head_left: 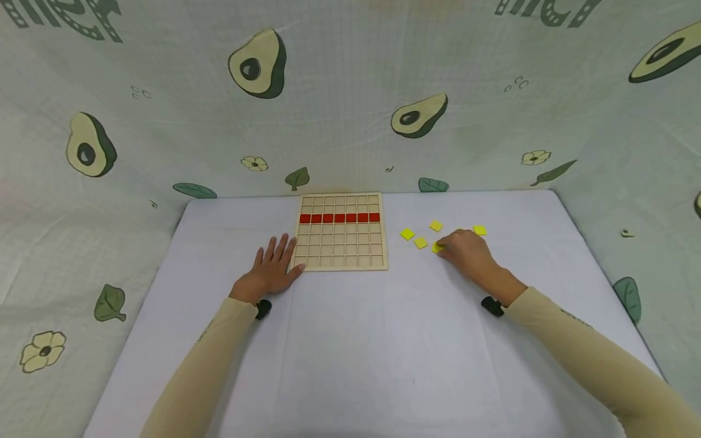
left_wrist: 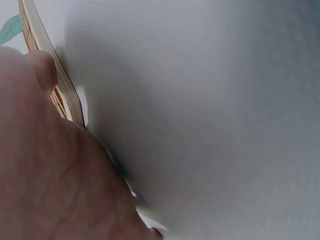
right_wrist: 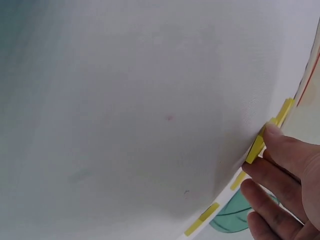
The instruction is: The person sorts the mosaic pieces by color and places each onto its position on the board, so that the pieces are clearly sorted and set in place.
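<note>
A light wooden grid board point(head_left: 341, 249) lies at the far middle of the table, with one row of red square tiles point(head_left: 339, 218) across its upper part. My left hand point(head_left: 268, 274) rests flat beside the board, fingers spread, its fingertips and thumb touching the left edge. To the right of the board, my right hand point(head_left: 468, 252) pinches a yellow square tile point(right_wrist: 257, 146) between thumb and fingers. Around that hand lie several more tiles: a yellow tile point(head_left: 407, 233) nearest the board, another yellow tile point(head_left: 420, 243), and a yellow tile point(head_left: 479, 230) behind the hand.
A white cloth point(head_left: 350, 353) covers the table. At the back and sides hangs a pale curtain point(head_left: 339, 121) printed with avocados and leaves, meeting the table just behind the board. Each wrist wears a dark device, such as the right one point(head_left: 492, 306).
</note>
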{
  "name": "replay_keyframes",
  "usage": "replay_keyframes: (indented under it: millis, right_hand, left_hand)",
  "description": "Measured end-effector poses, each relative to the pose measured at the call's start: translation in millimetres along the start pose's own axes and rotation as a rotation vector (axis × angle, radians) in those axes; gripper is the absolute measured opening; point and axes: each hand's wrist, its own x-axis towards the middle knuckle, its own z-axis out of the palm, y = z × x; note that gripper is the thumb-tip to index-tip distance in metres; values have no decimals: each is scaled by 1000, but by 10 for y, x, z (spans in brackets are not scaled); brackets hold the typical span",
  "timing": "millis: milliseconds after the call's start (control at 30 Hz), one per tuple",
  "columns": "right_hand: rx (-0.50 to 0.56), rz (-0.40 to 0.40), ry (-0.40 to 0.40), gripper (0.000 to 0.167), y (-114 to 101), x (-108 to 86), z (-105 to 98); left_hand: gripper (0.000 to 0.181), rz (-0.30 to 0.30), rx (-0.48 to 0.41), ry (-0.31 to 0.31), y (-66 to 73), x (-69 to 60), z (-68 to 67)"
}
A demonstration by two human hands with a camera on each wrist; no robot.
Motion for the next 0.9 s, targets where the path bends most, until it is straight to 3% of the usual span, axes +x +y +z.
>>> replay_keyframes:
  millis: [167, 400, 567, 900]
  right_hand:
    - [-52, -45, 5, 22, -28, 19, -10]
    - [-98, -127, -13, 18, -10, 29, -14]
    - [-89, -180, 17, 15, 37, 14, -30]
    - [-69, -185, 69, 26, -13, 40, -151]
  left_hand:
    - [83, -5, -2, -7, 41, -44, -59]
    - [82, -7, -7, 1, 10, -18, -8]
    - [82, 5, -10, 3, -27, 12, 28]
    - [82, 17, -11, 9, 15, -32, -19]
